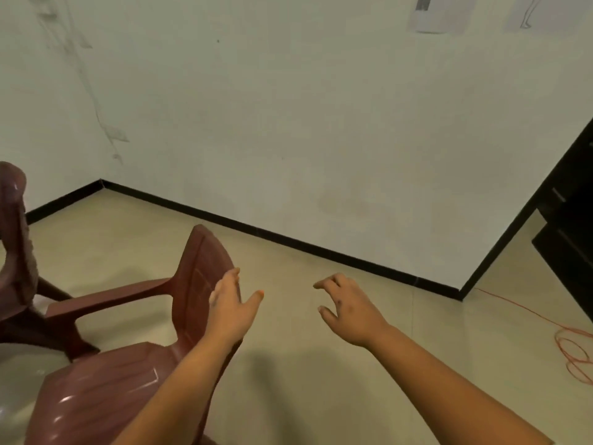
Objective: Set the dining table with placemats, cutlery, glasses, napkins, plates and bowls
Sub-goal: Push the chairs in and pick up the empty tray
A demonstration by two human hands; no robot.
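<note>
Both hands are held out in front, and both hold nothing. The left hand (pixel 229 303) has its fingers straight and its thumb out to the side. It is right by the back of a brown plastic chair (pixel 134 374), but I cannot tell if it touches it. The right hand (pixel 345 308) hangs in the air over the floor (pixel 321 364), with its fingers bent loosely like a claw.

At nine o'clock from the hands is a second brown chair (pixel 14 226). At three o'clock is a dark cupboard (pixel 568 226), and at four o'clock a thin orange cord (pixel 574 354) lies in loops on the floor. A pale wall (pixel 288 107) fills the twelve o'clock side.

No dining table shows here, unless the grey curved bit at the bottom left edge is part of one. No placemats, cutlery, glasses, napkins, plates or bowls show either. So I cannot tell how much of the table is set, and nothing is being carried right now.

Two sheets of paper (pixel 439 14) hang on the wall at one o'clock. They have drawings, but no words I can read.
</note>
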